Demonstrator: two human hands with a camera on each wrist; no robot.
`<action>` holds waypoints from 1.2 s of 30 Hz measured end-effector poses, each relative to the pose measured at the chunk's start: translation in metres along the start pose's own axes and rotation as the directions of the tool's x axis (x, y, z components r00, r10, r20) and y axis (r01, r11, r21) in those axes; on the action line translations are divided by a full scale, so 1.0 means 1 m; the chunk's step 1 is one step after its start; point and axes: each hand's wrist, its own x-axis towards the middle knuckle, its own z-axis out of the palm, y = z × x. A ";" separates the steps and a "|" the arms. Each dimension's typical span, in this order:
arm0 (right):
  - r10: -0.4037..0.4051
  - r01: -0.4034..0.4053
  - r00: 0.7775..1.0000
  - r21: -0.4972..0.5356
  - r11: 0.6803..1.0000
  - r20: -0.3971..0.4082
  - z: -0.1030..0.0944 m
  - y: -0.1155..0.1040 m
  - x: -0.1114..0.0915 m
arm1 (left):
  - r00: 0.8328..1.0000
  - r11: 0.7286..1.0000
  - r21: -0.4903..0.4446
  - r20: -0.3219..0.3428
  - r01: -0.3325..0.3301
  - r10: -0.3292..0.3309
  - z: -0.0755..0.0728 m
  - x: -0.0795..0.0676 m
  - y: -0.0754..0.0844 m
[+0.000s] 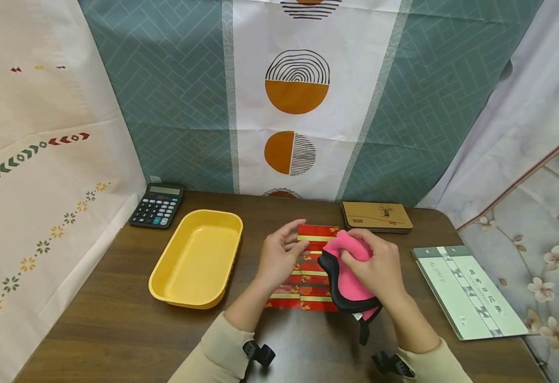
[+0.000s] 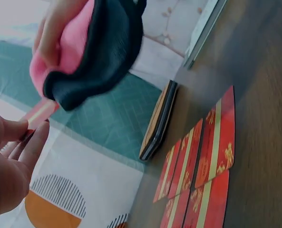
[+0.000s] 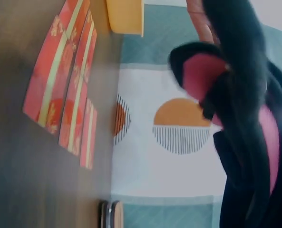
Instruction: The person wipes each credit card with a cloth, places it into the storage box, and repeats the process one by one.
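Note:
My left hand [image 1: 281, 255] pinches a red card with a gold stripe [image 2: 40, 112] between thumb and fingers, held up off the table. To its right, my right hand [image 1: 377, 263] grips a soft pink cloth piece [image 1: 353, 276] with black edging and a black strap dangling below. In the left wrist view the cloth meets the far end of the raised card; whether the two are joined I cannot tell. Beneath the hands, several more red cards [image 1: 283, 298] lie flat on the table in rows, partly hidden by the cloth.
A yellow tray [image 1: 164, 292] stands on the brown table [image 1: 97, 319] to the left, with a black calculator [image 1: 157, 206] behind it. Brown booklets [image 1: 377, 216] lie at the back right. A pale green notebook [image 1: 470, 292] lies near the right edge.

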 end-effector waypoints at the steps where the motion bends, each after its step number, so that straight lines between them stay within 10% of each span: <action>1: -0.011 0.011 1.000 -0.034 0.999 0.001 0.002 -0.003 0.002 | 1.000 1.000 -0.004 0.020 -0.012 0.012 0.001 -0.002 0.001; 7: -0.057 0.049 0.997 -0.132 0.990 -0.057 0.017 -0.019 0.004 | 0.989 0.994 -0.045 0.111 -0.096 0.100 0.007 -0.011 0.005; 13: -0.170 0.161 0.974 -0.073 0.984 -0.149 0.039 -0.029 0.001 | 0.991 0.984 -0.134 0.051 -0.115 0.123 0.010 -0.013 0.003; 23: -0.275 0.269 0.960 -0.092 0.959 -0.055 0.039 -0.013 -0.003 | 0.992 0.979 -0.192 0.098 -0.062 0.082 0.011 -0.016 0.001; 29: -0.215 0.198 0.971 -0.152 0.968 -0.105 0.033 -0.013 0.003 | 0.982 0.990 -0.096 0.148 -0.104 0.118 0.011 -0.016 0.001; 36: -0.341 0.336 0.937 -0.076 0.939 -0.072 0.039 -0.027 -0.001 | 0.955 0.982 0.047 0.243 -0.184 0.168 0.009 -0.012 0.001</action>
